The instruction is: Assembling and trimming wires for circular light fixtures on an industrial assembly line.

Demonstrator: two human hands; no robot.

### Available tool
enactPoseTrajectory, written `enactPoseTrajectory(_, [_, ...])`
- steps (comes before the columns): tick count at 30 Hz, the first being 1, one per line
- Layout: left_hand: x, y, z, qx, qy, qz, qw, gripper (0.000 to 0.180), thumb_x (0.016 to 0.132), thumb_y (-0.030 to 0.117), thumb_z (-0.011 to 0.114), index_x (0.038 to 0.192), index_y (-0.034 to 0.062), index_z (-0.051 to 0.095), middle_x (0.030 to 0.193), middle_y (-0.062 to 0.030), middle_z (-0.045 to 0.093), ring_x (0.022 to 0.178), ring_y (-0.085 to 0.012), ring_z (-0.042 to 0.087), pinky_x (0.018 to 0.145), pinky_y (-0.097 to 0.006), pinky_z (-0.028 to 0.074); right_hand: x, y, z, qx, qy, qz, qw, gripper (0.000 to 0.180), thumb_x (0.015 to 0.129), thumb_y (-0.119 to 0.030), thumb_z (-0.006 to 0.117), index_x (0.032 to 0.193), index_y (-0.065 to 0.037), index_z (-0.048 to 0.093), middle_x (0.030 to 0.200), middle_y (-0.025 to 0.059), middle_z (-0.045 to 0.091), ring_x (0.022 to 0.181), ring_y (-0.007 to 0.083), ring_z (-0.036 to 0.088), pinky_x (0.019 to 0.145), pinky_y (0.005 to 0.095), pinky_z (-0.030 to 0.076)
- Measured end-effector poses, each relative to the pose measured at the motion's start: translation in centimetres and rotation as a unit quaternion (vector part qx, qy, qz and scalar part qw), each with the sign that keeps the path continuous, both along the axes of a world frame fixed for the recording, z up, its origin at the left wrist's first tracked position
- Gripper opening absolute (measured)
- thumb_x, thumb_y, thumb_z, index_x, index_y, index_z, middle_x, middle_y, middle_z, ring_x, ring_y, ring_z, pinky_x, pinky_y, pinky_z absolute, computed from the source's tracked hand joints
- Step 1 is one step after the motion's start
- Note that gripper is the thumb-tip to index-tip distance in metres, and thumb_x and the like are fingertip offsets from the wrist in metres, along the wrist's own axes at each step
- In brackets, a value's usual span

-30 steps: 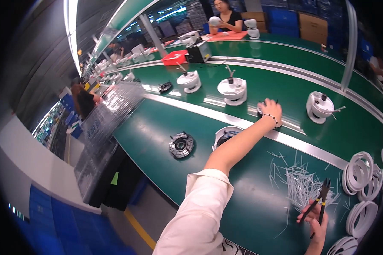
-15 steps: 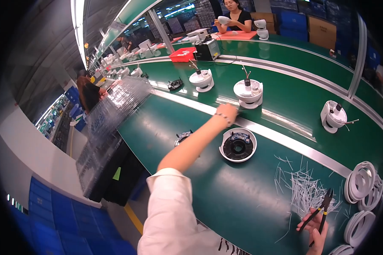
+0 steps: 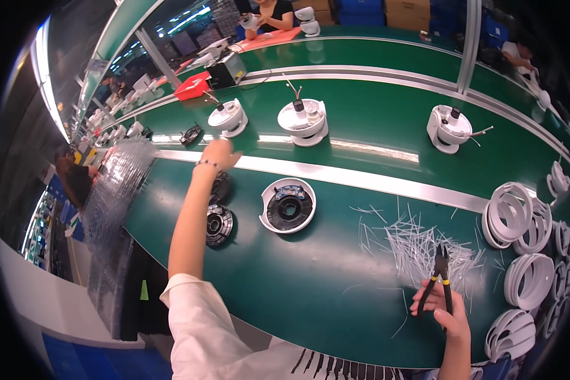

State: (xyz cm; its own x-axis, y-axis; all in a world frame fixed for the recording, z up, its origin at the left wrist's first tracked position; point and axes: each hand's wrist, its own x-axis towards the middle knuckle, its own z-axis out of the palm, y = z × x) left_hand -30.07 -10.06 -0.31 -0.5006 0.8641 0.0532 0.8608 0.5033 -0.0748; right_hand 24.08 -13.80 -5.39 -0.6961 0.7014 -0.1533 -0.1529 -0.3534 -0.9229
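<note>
- Presently, right hand [image 3: 455,318]: fingers wrapped round black-handled diagonal cutters [image 3: 441,261], jaws pointing away, over loose white strips [image 3: 411,244].
- Left hand [image 3: 218,154]: outstretched above the pale metal strip [image 3: 335,174]; thumb apart, other fingers largely hidden, cannot tell whether gripping.
- Black ring-shaped part [image 3: 219,226] on green worktop [image 3: 323,272], beside left forearm.
- White round housing [image 3: 271,193], black insert inside, between the hands.

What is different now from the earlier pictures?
The left hand moved left. A black disc-shaped part, apparently brought from the green belt, now lies beside the other black disc; the hand seems to have let it go. Unchanged: the right hand holds the wire cutters; the white shell stays put.
</note>
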Motion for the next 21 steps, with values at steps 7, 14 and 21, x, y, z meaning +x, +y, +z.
enactPoseTrajectory(7, [7.5,11.2,-6.6,0.207,-0.752,0.124,0.613,0.062,0.084,0.039,0.045,0.120,-0.0075,0.025,0.109,-0.0305,0.045,0.088,-0.0372,0.056,0.070,-0.036,0.051,0.4,0.6,-0.7,0.023,0.006,0.010,1.000,0.061,0.074,-0.020,0.061,0.121,0.007,0.034,0.101,0.0159,0.053,0.086,0.0223,0.057,0.077,0.0334,0.046])
enactPoseTrajectory(14, [12.6,12.7,-7.6,0.396,-0.826,0.040,0.399,0.041,0.074,-0.007,0.033,0.115,-0.0060,0.031,0.115,-0.0183,0.039,0.099,-0.0300,0.049,0.080,-0.042,0.050,1.0,0.6,-0.5,-0.027,0.061,0.029,0.997,0.066,0.073,-0.025,0.060,0.122,0.009,0.032,0.104,0.0181,0.051,0.089,0.0258,0.056,0.077,0.0351,0.047])
enactPoseTrajectory(21, [24.6,3.1,-0.5,0.136,-0.772,-0.159,0.601,0.061,0.071,-0.011,0.031,0.127,0.0079,0.017,0.122,-0.0143,0.035,0.106,-0.0296,0.048,0.077,-0.041,0.052,1.9,1.3,-0.6,-0.090,0.159,0.103,0.978,0.064,0.079,-0.030,0.053,0.126,0.008,0.028,0.108,0.0174,0.048,0.091,0.0259,0.055,0.076,0.0348,0.045])
